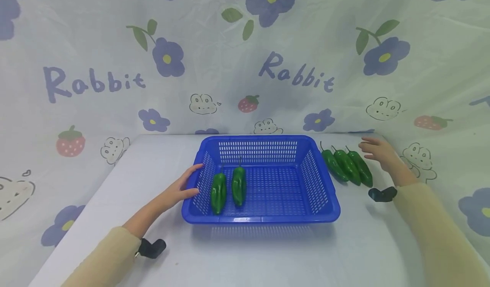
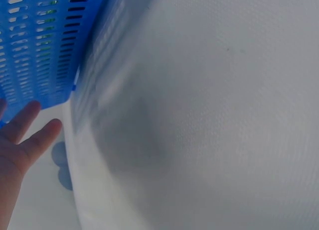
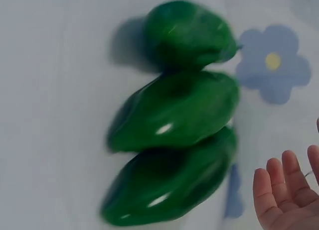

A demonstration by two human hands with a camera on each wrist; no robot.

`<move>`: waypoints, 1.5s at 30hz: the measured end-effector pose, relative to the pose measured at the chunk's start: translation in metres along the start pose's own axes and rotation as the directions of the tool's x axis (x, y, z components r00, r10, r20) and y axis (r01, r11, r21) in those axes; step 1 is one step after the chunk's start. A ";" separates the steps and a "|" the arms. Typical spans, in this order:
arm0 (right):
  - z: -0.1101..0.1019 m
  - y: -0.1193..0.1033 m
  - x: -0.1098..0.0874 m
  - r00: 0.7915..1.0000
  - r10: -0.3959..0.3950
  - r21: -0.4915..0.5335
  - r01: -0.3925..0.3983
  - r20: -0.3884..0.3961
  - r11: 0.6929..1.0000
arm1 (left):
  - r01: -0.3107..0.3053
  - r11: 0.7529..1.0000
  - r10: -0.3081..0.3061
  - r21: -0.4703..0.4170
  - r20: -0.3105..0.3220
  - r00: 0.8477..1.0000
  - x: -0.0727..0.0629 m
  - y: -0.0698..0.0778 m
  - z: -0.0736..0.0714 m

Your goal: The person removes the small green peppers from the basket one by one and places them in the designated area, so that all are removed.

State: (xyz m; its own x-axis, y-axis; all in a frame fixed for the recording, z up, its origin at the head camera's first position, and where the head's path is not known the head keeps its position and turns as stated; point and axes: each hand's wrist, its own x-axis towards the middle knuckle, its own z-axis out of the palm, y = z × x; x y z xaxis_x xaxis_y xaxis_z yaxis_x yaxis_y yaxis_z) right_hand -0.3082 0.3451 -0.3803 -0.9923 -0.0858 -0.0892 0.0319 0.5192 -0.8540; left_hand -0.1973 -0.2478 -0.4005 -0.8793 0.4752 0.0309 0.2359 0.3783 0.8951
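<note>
A blue plastic basket [image 1: 260,219] with slotted walls stands mid-table. Inside, toward its left end, lie a green pepper [image 1: 218,193] and a second green pepper [image 1: 239,187], stems pointing away. My left hand [image 1: 180,189] rests at the basket's left rim, thumb and fingers spread; the left wrist view has the fingers [image 2: 42,138] straight beside the slotted wall. Right of the basket, three more green peppers [image 1: 347,166] lie side by side on the table. Just right of them hovers my right hand [image 1: 380,153], holding nothing, its fingers [image 3: 291,172] extended and apart from the peppers [image 3: 174,110].
A white cover lies over the table [image 1: 260,261]. Behind it hangs a pale cloth [image 1: 214,74] printed with flowers, rabbits and strawberries. A black wrist device [image 1: 152,248] is on the left wrist, another black device [image 1: 383,194] on the right.
</note>
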 end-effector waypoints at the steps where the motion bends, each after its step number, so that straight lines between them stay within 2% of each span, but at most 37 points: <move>1: 0.000 -0.004 0.000 1.000 -0.005 0.001 0.005 0.003 1.000 | 0.003 1.000 -0.003 -0.001 -0.001 1.000 0.000 0.000 0.000; 7: 0.005 -0.037 0.000 0.999 -0.037 0.022 0.037 0.007 0.999 | 0.005 1.000 -0.005 0.000 0.002 1.000 0.001 0.000 0.000; 11: 0.014 -0.064 -0.003 0.998 -0.057 0.057 0.055 0.037 0.997 | 0.001 1.000 -0.001 -0.004 0.004 1.000 0.000 0.000 0.001; 19: 0.050 -0.120 -0.007 0.989 -0.095 0.169 0.075 0.117 0.983 | 0.006 1.000 -0.006 0.003 -0.004 1.000 0.001 -0.001 0.000; 26: 0.088 -0.156 -0.008 0.979 -0.102 0.257 0.054 0.179 0.965 | 0.006 1.000 -0.006 -0.011 -0.006 1.000 0.001 -0.003 0.000; 32: 0.124 -0.173 -0.006 0.963 -0.103 0.331 0.015 0.250 0.944 | 0.006 1.000 -0.006 -0.015 -0.010 1.000 0.001 -0.003 0.000; 45: 0.203 -0.180 -0.009 0.931 -0.073 0.215 -0.006 0.357 0.977 | -0.002 1.000 0.002 -0.017 -0.006 1.000 0.002 -0.002 0.000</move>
State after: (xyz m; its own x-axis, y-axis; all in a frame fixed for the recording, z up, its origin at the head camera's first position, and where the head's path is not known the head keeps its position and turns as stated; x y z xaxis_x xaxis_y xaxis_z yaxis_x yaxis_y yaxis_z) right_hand -0.2806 0.0796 -0.3297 -0.8835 -0.4219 -0.2038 0.0625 0.3251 -0.9436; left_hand -0.1993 -0.2476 -0.4023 -0.8811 0.4716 0.0353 0.2307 0.3635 0.9026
